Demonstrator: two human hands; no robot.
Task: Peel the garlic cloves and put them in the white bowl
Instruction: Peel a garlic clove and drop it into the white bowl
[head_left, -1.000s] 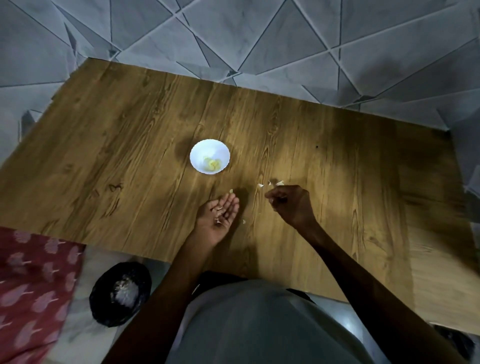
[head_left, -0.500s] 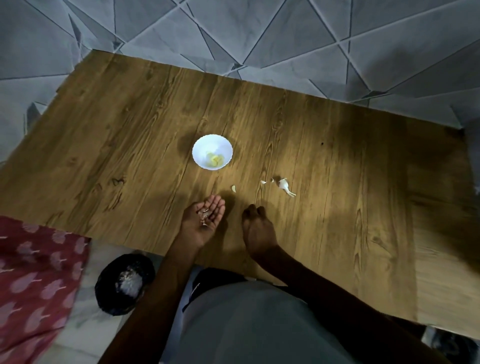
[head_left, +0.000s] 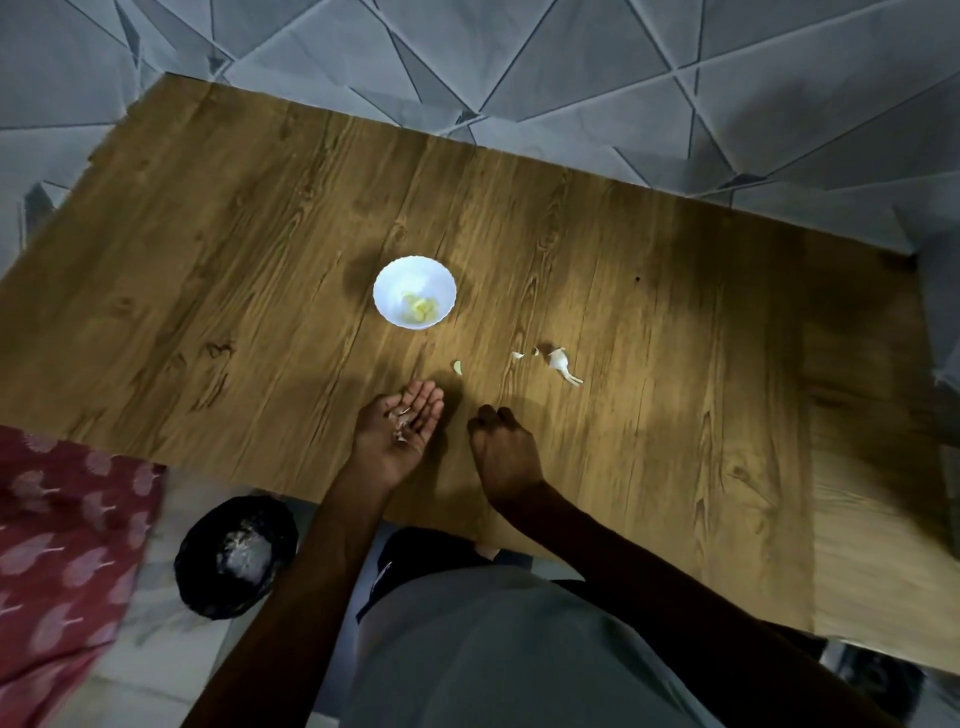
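Nearest, a black-lined bin (head_left: 236, 556) of peelings is seen beside the left hand (head_left: 400, 431), in whose relaxed, upturned palm papery skins (head_left: 400, 417) are cradled. The right hand (head_left: 501, 449) is laid knuckles-up on the grained table (head_left: 208, 260) — its hold cannot be told. Beyond it, an unpeeled garlic clove (head_left: 558, 358) is seen; farther, peeled cloves (head_left: 420, 307) in the round white bowl (head_left: 390, 283).

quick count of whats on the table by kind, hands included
bowl: 1
loose garlic bits: 4
hands: 2, left hand and right hand
total: 7
not counted: cloves in the bowl and peels in the left palm, too blurred to number
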